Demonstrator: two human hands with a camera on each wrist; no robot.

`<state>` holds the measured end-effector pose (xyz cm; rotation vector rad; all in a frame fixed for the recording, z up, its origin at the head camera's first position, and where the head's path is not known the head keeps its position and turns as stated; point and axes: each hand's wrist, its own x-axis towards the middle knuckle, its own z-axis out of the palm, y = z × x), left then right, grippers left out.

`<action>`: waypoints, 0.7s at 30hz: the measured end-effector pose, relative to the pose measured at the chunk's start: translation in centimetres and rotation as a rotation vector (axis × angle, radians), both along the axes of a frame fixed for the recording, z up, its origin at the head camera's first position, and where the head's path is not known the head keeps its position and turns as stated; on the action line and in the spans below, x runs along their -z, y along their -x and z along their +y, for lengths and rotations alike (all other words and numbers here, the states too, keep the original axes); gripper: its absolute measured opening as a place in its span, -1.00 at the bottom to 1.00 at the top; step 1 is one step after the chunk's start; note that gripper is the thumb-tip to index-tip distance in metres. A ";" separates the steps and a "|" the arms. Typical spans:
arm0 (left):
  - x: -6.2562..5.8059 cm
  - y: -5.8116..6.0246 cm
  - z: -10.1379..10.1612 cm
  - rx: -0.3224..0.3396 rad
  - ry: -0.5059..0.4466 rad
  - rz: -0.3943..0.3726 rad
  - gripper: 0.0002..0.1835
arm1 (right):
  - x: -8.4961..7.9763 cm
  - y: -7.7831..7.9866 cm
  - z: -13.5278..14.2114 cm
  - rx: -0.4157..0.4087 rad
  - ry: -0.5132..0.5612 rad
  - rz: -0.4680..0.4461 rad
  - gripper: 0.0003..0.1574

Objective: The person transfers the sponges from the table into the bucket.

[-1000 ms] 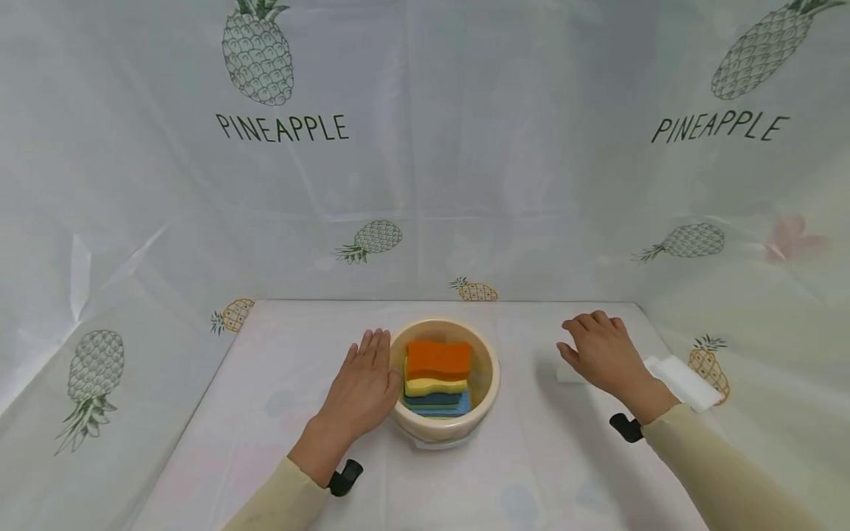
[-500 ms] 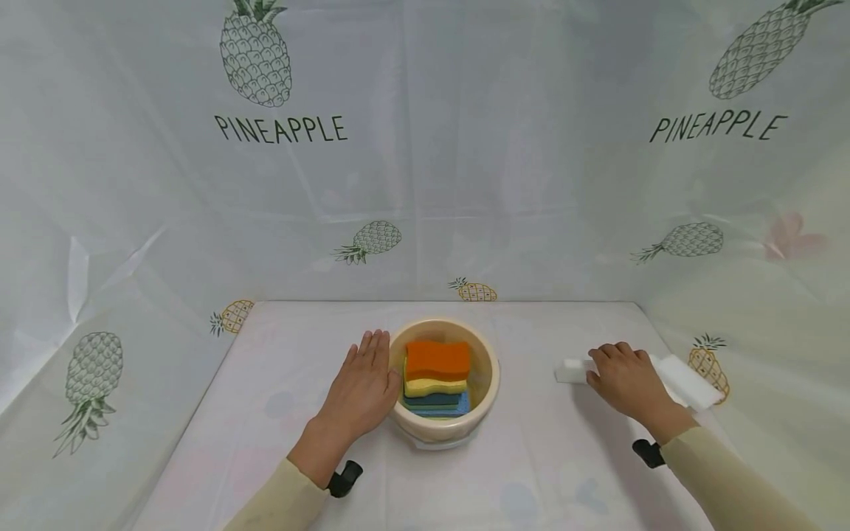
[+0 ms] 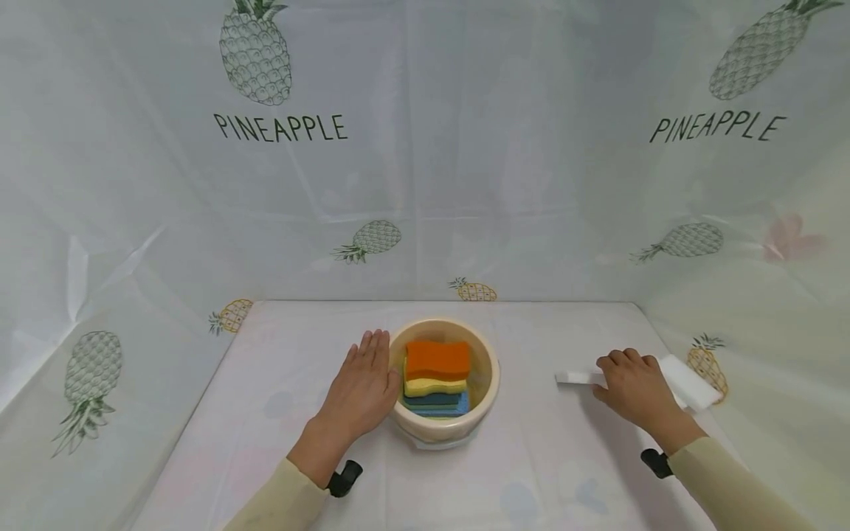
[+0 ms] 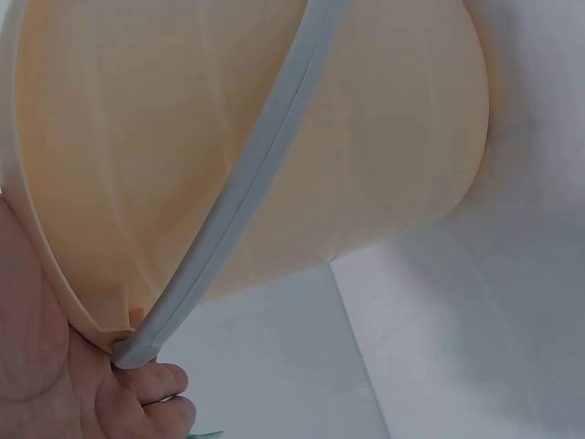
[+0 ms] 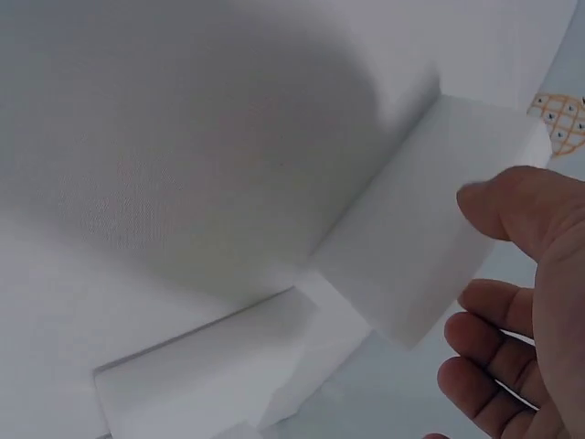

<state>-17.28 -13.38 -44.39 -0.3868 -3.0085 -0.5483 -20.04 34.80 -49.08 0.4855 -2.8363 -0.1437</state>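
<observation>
A cream bucket point(image 3: 491, 391) with a grey handle point(image 4: 242, 183) holds a stack of sponges, an orange sponge point(image 3: 438, 360) on top of a yellow one point(image 3: 434, 387). My left hand point(image 3: 361, 387) lies with straight fingers against the bucket's left rim. Over at the right, my right hand point(image 3: 637, 394) pinches a white sponge-like block point(image 5: 411, 219); its thumb is on the near face, its other fingers beyond the far edge. Seen from the head, that block sticks out left of the hand. A second white block point(image 5: 201, 375) lies close by.
The table point(image 3: 524, 457) wears a pale printed cover and meets a pineapple-print curtain point(image 3: 491, 162) at its back and sides. Beneath the orange and yellow sponges, blue and green layers point(image 3: 434, 402) fill the bucket's lower part.
My right hand has moved down and to the right onto the white block, which now looks tilted. The left hand and bucket stay in place.
</observation>
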 end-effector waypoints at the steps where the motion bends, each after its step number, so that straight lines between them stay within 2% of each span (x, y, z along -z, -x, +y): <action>1: 0.0 0.0 0.0 -0.002 0.005 -0.005 -0.29 | 0.0 0.0 0.1 -0.005 -0.006 -0.001 -0.36; 8: 0.1 0.0 -0.1 0.002 0.003 0.010 -0.28 | 0.4 -0.1 0.6 -0.026 -0.020 -0.070 -0.18; 15: 0.0 0.0 0.0 -0.006 0.010 0.004 -0.28 | 1.3 0.4 1.2 -0.113 -0.028 -0.103 -0.12; 21: -0.1 -0.2 0.0 -0.002 -0.010 0.014 -0.29 | 1.7 0.6 1.8 -0.103 -0.027 -0.178 -0.09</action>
